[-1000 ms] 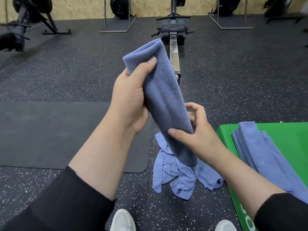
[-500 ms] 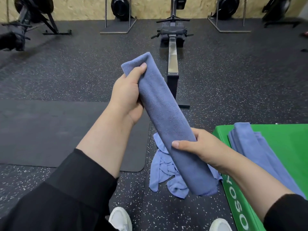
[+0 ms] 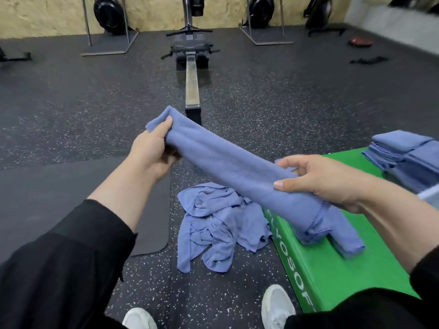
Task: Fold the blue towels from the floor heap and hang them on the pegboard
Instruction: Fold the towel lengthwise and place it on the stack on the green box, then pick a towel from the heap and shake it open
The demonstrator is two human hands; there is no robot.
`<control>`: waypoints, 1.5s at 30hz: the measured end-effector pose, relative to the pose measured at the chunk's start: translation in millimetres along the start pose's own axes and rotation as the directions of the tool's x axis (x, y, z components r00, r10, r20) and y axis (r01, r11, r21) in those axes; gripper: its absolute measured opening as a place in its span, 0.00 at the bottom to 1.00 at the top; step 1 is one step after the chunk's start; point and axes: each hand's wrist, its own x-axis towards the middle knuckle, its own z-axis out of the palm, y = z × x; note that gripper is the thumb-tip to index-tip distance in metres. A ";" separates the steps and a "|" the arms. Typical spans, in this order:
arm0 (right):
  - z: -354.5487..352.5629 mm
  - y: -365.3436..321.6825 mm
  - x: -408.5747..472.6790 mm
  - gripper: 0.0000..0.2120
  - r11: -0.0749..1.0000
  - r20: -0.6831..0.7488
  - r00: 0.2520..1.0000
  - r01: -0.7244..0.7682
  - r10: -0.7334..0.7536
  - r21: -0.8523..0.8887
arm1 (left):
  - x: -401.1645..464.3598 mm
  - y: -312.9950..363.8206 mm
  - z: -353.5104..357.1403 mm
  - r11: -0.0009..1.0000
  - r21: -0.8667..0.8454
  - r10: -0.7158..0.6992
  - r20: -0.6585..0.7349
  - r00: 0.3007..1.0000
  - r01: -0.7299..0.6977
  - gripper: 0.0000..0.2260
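Since the earlier frame the folded blue towel (image 3: 237,169) has been swung down from a steep tilt to a long slant, its lower end now brought over the green box (image 3: 332,269) at the right, and the view has turned rightward.

Nearest, two white shoes (image 3: 276,305) are seen on speckled black rubber flooring (image 3: 71,103). A dark smooth mat (image 3: 47,198) lies at the left. Just beyond the shoes, one crumpled heap of blue towels (image 3: 218,222) is spread on the floor against the box's left wall; the number of towels in it cannot be told.

The held towel is a soft terry strip folded into a narrow band. Its far upper end is pinched by the left hand (image 3: 152,153), thumb on top and fingers curled beneath. Its near lower part is clamped by the right hand (image 3: 316,179), thumb over it and fingers behind. The lower end rests on another folded towel (image 3: 344,238) lying on the box top.

Farther right on the box, one stack of folded towels (image 3: 408,153) is seen.

Beyond, one rowing machine (image 3: 191,67) with a metal rail stretches away; three more machines stand upright against a chipboard wall (image 3: 47,15).
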 end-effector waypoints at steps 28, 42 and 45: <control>-127.9 291.1 -62.3 0.16 0.856 -0.517 0.734 -0.168 0.440 0.490 | 87.7 -254.7 316.9 0.716 0.692 -0.258 0.377 0.890 -0.086 0.12; -103.3 359.0 14.6 0.17 0.689 -0.571 0.814 -0.474 0.105 -0.548 | 34.5 -353.8 228.4 -0.110 0.585 -0.084 0.800 0.594 -0.803 0.12; -106.3 345.6 20.3 0.16 0.715 -0.595 0.803 -0.437 0.037 -0.546 | 27.7 -359.2 221.3 -0.118 0.561 -0.126 0.810 0.573 -0.819 0.13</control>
